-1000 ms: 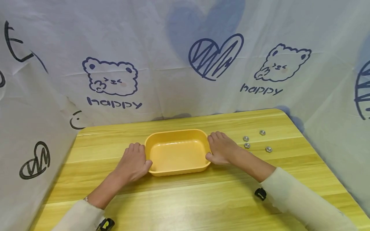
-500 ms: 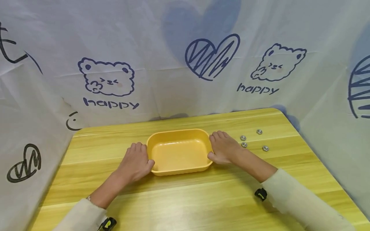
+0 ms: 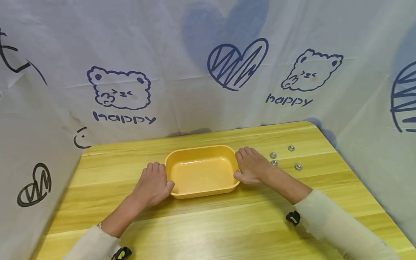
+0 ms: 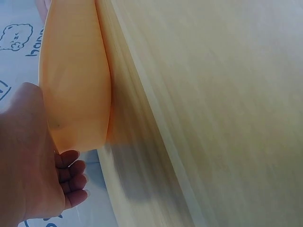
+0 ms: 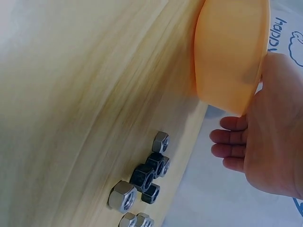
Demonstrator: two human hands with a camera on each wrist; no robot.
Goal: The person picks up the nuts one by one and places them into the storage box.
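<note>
A yellow rectangular tray (image 3: 201, 175) with rounded corners and nothing inside rests on the wooden table. At its left end my left hand (image 3: 153, 185) grips the rim, thumb over the edge. My right hand (image 3: 251, 166) holds the opposite end the same way. From the left wrist view, the tray's outer wall (image 4: 78, 80) appears orange, with the fingers curled below the rim. Several metal hex nuts (image 5: 143, 177) lie near the right hand in the right wrist view; in the head view, the forearm hides some of them.
A yellow wood-grain table (image 3: 208, 227) fills the lower part of the head view. White cloth (image 3: 182, 97) printed with bears and hearts hangs behind it and along both sides. Beyond the right hand, loose nuts (image 3: 298, 167) are spread over the table.
The head view has shifted slightly, so the backdrop and nuts sit a little further left in it. Both hands keep their grip on the tray.
</note>
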